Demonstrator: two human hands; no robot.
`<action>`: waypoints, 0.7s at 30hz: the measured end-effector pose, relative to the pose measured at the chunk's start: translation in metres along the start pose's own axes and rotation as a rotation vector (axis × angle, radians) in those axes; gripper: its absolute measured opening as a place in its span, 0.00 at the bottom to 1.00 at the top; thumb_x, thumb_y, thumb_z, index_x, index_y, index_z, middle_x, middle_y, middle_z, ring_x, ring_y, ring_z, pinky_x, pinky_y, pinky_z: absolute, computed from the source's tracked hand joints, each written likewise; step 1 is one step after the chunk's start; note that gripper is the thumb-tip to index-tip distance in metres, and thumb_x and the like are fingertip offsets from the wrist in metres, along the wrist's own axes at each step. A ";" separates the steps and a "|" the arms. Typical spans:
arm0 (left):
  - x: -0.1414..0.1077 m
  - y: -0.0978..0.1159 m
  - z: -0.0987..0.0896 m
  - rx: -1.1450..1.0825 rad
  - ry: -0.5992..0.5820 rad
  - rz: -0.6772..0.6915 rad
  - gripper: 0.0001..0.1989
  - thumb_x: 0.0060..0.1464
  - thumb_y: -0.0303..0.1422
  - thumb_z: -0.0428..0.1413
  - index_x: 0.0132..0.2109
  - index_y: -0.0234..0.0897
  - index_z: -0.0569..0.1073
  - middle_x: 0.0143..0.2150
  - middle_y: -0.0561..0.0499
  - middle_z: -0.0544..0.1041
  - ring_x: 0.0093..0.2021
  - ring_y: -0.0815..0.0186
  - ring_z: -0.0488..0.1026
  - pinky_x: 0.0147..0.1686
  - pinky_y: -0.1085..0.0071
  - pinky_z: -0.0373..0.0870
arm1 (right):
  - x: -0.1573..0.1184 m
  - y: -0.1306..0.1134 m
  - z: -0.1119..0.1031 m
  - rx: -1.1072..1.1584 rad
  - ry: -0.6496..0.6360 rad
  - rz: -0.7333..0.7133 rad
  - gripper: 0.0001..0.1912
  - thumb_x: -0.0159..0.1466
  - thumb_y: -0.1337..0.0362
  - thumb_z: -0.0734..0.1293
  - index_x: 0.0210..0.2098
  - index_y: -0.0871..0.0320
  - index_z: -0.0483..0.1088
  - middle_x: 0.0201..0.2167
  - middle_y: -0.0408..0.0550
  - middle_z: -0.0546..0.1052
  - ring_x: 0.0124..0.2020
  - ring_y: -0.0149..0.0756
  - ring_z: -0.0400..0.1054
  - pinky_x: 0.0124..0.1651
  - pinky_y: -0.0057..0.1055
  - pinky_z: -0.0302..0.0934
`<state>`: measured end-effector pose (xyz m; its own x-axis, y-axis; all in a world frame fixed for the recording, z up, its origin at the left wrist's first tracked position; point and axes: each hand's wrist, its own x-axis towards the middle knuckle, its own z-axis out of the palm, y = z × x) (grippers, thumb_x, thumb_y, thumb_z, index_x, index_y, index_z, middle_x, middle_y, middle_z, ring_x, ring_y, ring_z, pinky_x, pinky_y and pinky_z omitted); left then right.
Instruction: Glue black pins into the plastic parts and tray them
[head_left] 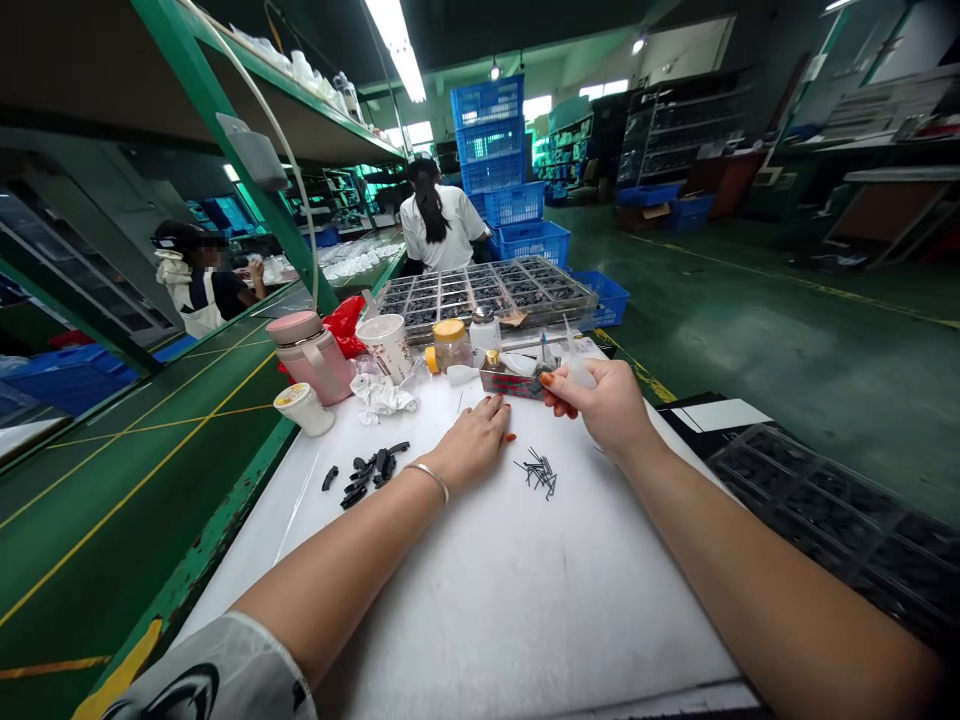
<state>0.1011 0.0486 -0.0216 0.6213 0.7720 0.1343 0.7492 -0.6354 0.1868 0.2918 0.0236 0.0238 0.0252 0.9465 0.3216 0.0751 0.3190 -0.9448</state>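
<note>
My left hand (pixel 472 440) lies palm down on the white tabletop (pixel 480 590), its fingers spread a little and nothing visible in it. Raised at the right of a small red-patterned box (pixel 512 382), my right hand (pixel 600 400) is closed round a translucent white bottle (pixel 580 370) with a thin tip. Between my forearms is a loose pile of thin dark pins (pixel 540 473). Several curved black parts (pixel 367 472) lie left of my left wrist. The box holds small bottles and tools.
Along the table's back stand a pink mug (pixel 309 355), a white cup (pixel 386 345), a small tub (pixel 304 408), crumpled tissue (pixel 382 397) and a yellow-lidded jar (pixel 451 348). Behind them is a compartment tray (pixel 487 295). Two people work farther off, near blue crates (pixel 491 140).
</note>
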 end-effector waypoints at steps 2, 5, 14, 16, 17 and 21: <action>0.003 -0.003 0.004 0.019 -0.003 0.001 0.22 0.63 0.30 0.43 0.60 0.25 0.63 0.64 0.31 0.60 0.64 0.49 0.59 0.61 0.51 0.61 | 0.001 0.002 0.000 0.004 0.005 -0.001 0.18 0.56 0.53 0.72 0.21 0.62 0.69 0.18 0.46 0.72 0.19 0.29 0.62 0.22 0.28 0.54; -0.007 -0.007 0.000 0.026 -0.003 0.026 0.21 0.61 0.24 0.42 0.59 0.27 0.66 0.63 0.33 0.63 0.62 0.53 0.64 0.61 0.57 0.63 | 0.001 0.003 0.002 -0.004 -0.001 -0.001 0.18 0.55 0.53 0.72 0.22 0.62 0.70 0.19 0.46 0.73 0.19 0.29 0.63 0.23 0.28 0.54; -0.071 -0.011 -0.013 0.144 -0.031 0.148 0.22 0.57 0.20 0.44 0.56 0.31 0.70 0.58 0.42 0.70 0.55 0.59 0.71 0.55 0.63 0.71 | -0.008 -0.001 0.013 -0.024 -0.045 -0.030 0.17 0.56 0.54 0.71 0.23 0.63 0.71 0.19 0.47 0.73 0.19 0.29 0.63 0.23 0.27 0.57; -0.082 -0.009 -0.016 0.094 -0.007 0.141 0.21 0.58 0.21 0.44 0.55 0.32 0.71 0.57 0.45 0.72 0.52 0.61 0.73 0.54 0.64 0.72 | -0.009 -0.003 0.015 -0.022 -0.046 -0.029 0.17 0.55 0.54 0.72 0.24 0.63 0.71 0.19 0.47 0.73 0.19 0.29 0.64 0.23 0.27 0.57; -0.086 -0.008 -0.019 0.057 0.013 0.129 0.21 0.58 0.21 0.44 0.55 0.34 0.72 0.56 0.46 0.72 0.51 0.62 0.73 0.53 0.65 0.72 | -0.010 -0.003 0.016 -0.024 -0.053 -0.027 0.17 0.55 0.54 0.72 0.24 0.63 0.71 0.20 0.47 0.73 0.19 0.29 0.64 0.23 0.27 0.57; -0.091 -0.009 -0.030 -0.084 0.108 -0.007 0.18 0.58 0.22 0.46 0.50 0.37 0.75 0.51 0.50 0.76 0.48 0.65 0.74 0.50 0.69 0.71 | -0.013 -0.004 0.019 -0.064 -0.115 -0.022 0.17 0.55 0.53 0.72 0.26 0.63 0.71 0.20 0.47 0.74 0.20 0.29 0.64 0.23 0.27 0.58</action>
<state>0.0305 -0.0155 -0.0063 0.5847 0.7762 0.2358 0.7285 -0.6303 0.2684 0.2727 0.0113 0.0224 -0.0909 0.9397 0.3298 0.1382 0.3399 -0.9303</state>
